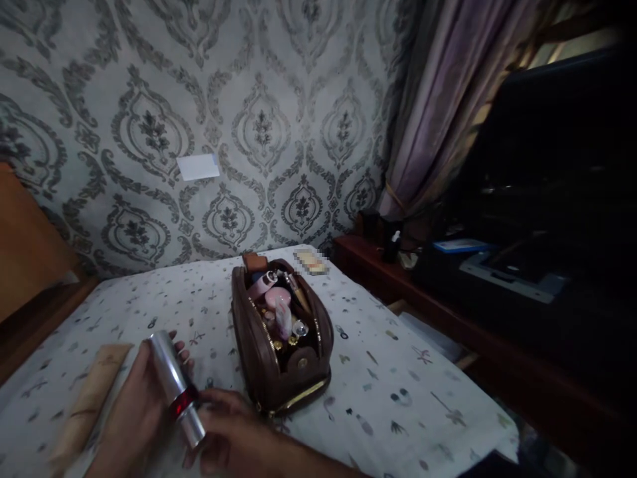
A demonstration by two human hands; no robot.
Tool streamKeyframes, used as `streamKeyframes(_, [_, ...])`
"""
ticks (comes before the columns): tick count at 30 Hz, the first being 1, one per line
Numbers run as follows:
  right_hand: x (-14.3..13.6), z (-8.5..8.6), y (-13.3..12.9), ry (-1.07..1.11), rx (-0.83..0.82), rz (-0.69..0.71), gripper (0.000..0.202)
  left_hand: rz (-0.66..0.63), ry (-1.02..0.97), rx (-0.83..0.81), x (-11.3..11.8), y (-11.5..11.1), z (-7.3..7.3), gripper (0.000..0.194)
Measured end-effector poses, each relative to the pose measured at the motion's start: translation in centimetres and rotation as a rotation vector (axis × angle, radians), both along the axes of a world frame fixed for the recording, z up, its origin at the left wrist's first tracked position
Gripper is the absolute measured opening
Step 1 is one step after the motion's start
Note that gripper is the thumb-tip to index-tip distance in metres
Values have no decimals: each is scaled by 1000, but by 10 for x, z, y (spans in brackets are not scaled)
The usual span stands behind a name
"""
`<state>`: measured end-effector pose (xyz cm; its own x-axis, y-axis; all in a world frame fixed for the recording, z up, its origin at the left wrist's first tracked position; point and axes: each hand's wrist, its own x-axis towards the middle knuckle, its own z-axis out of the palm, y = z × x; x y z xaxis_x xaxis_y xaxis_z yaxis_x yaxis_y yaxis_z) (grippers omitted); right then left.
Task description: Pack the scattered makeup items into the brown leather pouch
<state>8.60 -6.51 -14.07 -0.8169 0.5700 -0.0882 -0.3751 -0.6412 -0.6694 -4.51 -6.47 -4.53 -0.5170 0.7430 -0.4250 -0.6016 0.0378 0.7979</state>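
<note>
A shiny silver cylindrical tube with a red band (172,372) lies slanted across my left hand (139,392), whose fingers curl around its far side. My right hand (233,421) is closed at the narrower lower end of the tube, its fingers partly hidden. Just beyond the hands stands an unzipped brown toiletry bag (256,372). Inside it I see a pink round case (277,298), a pink tube-like item (262,285), a clear-topped small item (300,328) and several gold-coloured bits. To the left of my left hand rests a beige tube-shaped pouch (97,388).
The patterned white cloth (378,398) covers the surface under the bag. A blurred flat item (312,261) lies behind the bag. Along the right runs a dark red-brown desk (363,255) with a small dark bottle (393,245). An orange-brown wooden panel (30,239) stands at left.
</note>
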Motion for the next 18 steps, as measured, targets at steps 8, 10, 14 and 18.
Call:
streamKeyframes(8, [11, 22, -3, 45, -133, -79, 55, -284, -74, 233, 12, 0, -14, 39])
streamKeyframes(10, [11, 25, -2, 38, -144, -98, 53, -384, -36, 238, 10, -5, -22, 44])
streamKeyframes(14, [9, 26, -2, 25, -155, -125, 54, -503, 29, 241, 7, -11, -34, 56])
streamKeyframes(18, [8, 23, -1, -4, -112, -129, 51, -488, 58, 268, 5, -10, -41, 61])
